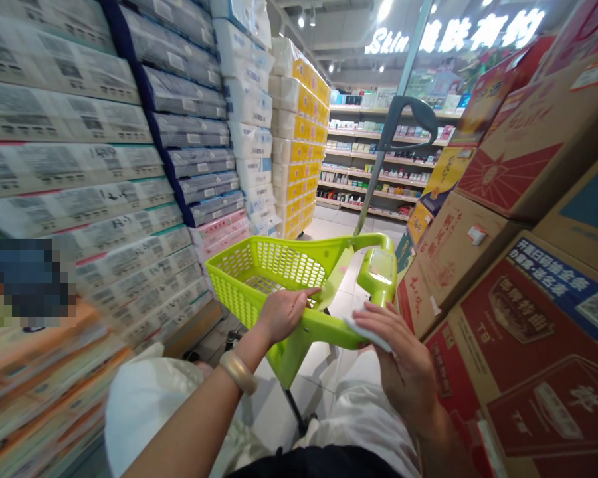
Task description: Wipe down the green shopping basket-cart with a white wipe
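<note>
Evidently, attention centres on the lime-green cart basket (232, 287), standing directly in front of the person. Right hand (398, 335): holds a white cloth (371, 330) at the basket's near right corner, fingers straight and close together over it, probably to keep the cloth snug against the rim; thumb hidden. Left hand (283, 313): at the near edge, index finger extended towards a pale green flap (336, 275), other fingers curled; likely a steadying contact, though whether they pinch the rim cannot be told. At the right edge, a stalk with a clear-topped head (379, 265) stands just beyond the cloth. By the far right corner rises a metal pole (370, 199) with a grey loop handle (408, 123), presumably set high for easy pulling. Outward: packaged goods (174, 123) stacked left, cartons (523, 318) right, seemingly piled tall to save room; stocked shelves (363, 162) behind.
</note>
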`<state>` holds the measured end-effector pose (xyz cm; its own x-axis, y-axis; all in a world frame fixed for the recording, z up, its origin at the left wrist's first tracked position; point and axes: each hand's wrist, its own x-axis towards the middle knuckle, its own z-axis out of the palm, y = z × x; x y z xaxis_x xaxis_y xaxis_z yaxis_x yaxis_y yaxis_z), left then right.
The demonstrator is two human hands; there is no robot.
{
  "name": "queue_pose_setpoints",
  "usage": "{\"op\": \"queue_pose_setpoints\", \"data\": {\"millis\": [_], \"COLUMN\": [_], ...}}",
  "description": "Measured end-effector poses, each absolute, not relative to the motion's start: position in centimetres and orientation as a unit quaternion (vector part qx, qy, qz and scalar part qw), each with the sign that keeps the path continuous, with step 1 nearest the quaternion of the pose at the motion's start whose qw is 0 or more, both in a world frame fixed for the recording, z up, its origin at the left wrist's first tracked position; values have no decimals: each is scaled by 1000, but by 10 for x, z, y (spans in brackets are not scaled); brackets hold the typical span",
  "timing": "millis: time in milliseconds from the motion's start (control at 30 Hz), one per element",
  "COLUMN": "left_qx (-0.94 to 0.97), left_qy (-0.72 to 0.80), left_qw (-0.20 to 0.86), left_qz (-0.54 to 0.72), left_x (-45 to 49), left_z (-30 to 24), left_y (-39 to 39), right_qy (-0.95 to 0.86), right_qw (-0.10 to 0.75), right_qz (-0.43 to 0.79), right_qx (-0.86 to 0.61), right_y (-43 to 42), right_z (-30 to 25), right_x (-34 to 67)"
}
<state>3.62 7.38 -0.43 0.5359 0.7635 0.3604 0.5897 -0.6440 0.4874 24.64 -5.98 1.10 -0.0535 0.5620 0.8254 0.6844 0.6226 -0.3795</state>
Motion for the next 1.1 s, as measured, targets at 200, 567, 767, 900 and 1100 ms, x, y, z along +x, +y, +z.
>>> {"op": "queue_pose_setpoints", "data": {"millis": [200, 567, 767, 900, 1100], "left_qx": [843, 841, 843, 843, 840], "left_qy": [391, 345, 323, 319, 318], "left_qw": [121, 150, 159, 168, 162], "left_qz": [349, 390, 399, 400, 409], "left_x": [36, 55, 52, 52, 50], "left_z": [9, 17, 15, 14, 14], "left_y": [49, 14, 13, 13, 13], "right_qy": [-708, -722, -769, -713, -798], "right_qw": [527, 509, 483, 507, 442], "right_qz": [-65, -98, -103, -110, -89], "right_qx": [-465, -459, -406, -472, -401], "right_y": [-66, -70, -72, -71, -75], "right_z": [16, 18, 16, 21, 21], "right_x": [243, 232, 223, 227, 214]}}
